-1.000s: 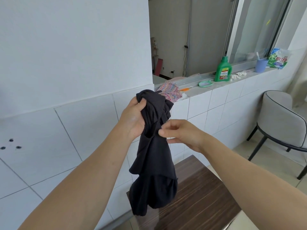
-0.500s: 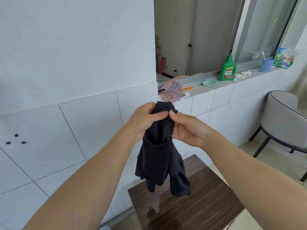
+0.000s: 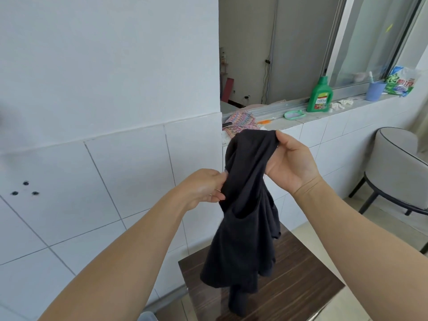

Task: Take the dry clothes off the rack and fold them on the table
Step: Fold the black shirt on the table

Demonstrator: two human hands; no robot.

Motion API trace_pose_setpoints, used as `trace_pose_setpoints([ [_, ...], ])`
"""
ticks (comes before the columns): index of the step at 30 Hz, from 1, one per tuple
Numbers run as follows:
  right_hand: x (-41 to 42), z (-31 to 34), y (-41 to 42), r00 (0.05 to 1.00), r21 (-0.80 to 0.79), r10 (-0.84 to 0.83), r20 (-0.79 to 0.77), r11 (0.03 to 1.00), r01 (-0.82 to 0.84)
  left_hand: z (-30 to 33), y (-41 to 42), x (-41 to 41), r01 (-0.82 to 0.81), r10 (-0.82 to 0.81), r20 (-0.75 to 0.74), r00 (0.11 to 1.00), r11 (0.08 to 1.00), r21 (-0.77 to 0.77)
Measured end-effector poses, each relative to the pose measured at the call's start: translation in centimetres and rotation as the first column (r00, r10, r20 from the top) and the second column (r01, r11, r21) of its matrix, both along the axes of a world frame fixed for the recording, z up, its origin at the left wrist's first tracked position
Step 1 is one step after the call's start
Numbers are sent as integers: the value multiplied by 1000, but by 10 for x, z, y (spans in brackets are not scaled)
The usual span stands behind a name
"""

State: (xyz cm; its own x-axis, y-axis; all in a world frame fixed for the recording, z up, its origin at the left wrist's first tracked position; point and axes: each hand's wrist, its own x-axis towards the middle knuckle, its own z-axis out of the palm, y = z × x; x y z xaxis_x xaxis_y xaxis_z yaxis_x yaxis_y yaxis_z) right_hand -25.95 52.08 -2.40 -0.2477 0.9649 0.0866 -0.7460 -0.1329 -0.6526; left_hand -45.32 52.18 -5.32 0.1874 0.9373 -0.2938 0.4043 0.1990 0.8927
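Observation:
A black garment hangs in the air in front of me, bunched and dangling over the dark wooden table. My left hand pinches its left edge at mid height. My right hand grips the upper edge, higher and to the right, so the fabric is stretched between the two hands. The garment's lowest tip hangs down near the tabletop; I cannot tell whether it touches. No drying rack is in view.
A white tiled wall stands to the left and behind the table. On the tiled sill lie a patterned cloth, a green detergent bottle, a blue cup and a detergent bag. A grey chair stands at the right.
My hands have moved apart: the right one rose up and to the right with the top edge, the left one slid lower on the fabric. The garment has spread open between them.

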Motion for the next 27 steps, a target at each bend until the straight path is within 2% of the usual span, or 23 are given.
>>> trace_pose_setpoints([
  [2, 2, 2, -2, 999, -20, -10, 45, 1000, 11, -2, 0, -4, 52, -50, -65, 997, 998, 18],
  [5, 3, -1, -2, 943, -193, 90, 321, 981, -28, 10, 2, -7, 41, -32, -113, 993, 996, 79],
  [7, 1, -7, -2, 880, -339, 195, 433, 940, -42, 17, 1, -8, 22, -13, -78, 997, 993, 113],
  [9, -2, -14, -4, 856, -398, 225, 465, 917, -25, 17, 0, -7, 52, -51, -14, 999, 990, 130],
  [11, -5, -19, -5, 885, -408, 188, 427, 913, 2, 13, -4, -5, 103, -106, 25, 994, 989, 104],
  [13, -5, -20, -3, 915, -341, 107, 389, 939, 36, 6, -10, -3, 120, -124, 72, 990, 991, 50],
  [16, -7, -14, -3, 956, -213, -16, 292, 974, 82, -7, -11, 1, 62, -52, 208, 977, 997, -39],
  [19, -13, -7, -3, 996, -175, -49, 73, 983, 61, -11, -8, 6, 37, -26, 152, 988, 997, -71],
  [21, -18, -6, -3, 997, -134, -6, 75, 991, 16, -7, -7, 12, 26, -8, 181, 983, 995, -101],
  [23, -20, -8, -3, 990, -95, 35, 138, 995, -22, 0, -6, 18, -28, 60, 359, 932, 995, -94],
  [25, -17, -11, -4, 984, -75, 59, 170, 996, -47, 6, -4, 20, -102, 140, 552, 822, 990, -99],
  [27, -12, -10, -3, 973, -70, 72, 221, 996, -58, 10, -1, 16, -136, 186, 652, 735, 983, -127],
])
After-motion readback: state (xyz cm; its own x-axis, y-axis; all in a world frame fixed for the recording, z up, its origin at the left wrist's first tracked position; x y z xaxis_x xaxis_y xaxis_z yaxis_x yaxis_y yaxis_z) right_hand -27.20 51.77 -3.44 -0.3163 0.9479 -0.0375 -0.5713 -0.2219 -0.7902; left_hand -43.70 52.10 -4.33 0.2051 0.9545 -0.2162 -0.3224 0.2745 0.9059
